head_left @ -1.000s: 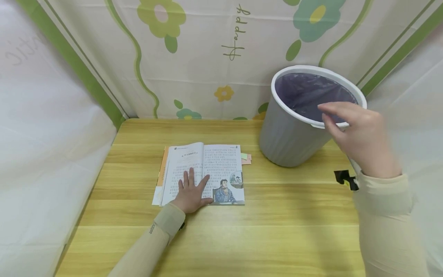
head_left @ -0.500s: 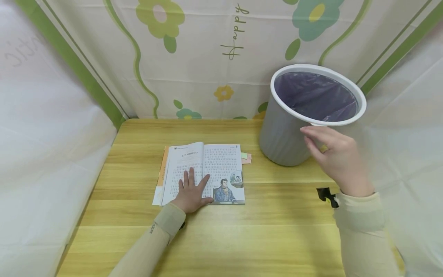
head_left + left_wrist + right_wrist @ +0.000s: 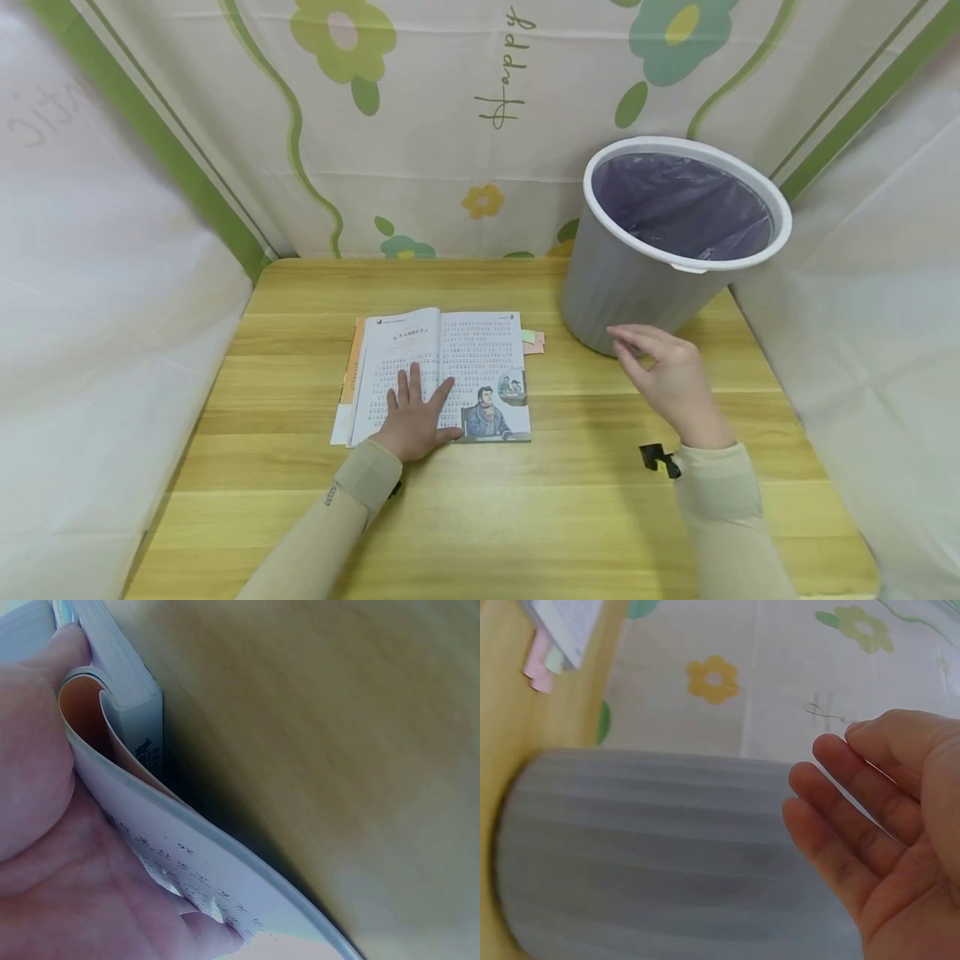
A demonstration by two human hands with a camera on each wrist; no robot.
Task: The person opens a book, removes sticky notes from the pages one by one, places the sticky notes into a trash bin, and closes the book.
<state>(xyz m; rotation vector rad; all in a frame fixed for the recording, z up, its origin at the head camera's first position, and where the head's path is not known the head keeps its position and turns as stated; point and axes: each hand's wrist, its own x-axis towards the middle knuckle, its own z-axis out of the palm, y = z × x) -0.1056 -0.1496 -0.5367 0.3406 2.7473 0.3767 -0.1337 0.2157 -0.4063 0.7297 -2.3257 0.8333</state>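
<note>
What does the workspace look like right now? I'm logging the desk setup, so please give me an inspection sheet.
Surface: wooden table, pale planks.
Job's things: open book lying flat, coloured tabs sticking out at its right edge.
Clutter: grey bin with purple liner, standing at the far right corner.
Hands: left hand rests flat on the book's pages; right hand open in the air in front of the bin, holding nothing.
Cables: nothing seen.
Surroundings: flowered curtain behind, white sheets at both sides.

Wood table [image 3: 600, 500], prob. plastic bin [image 3: 630, 292]
</note>
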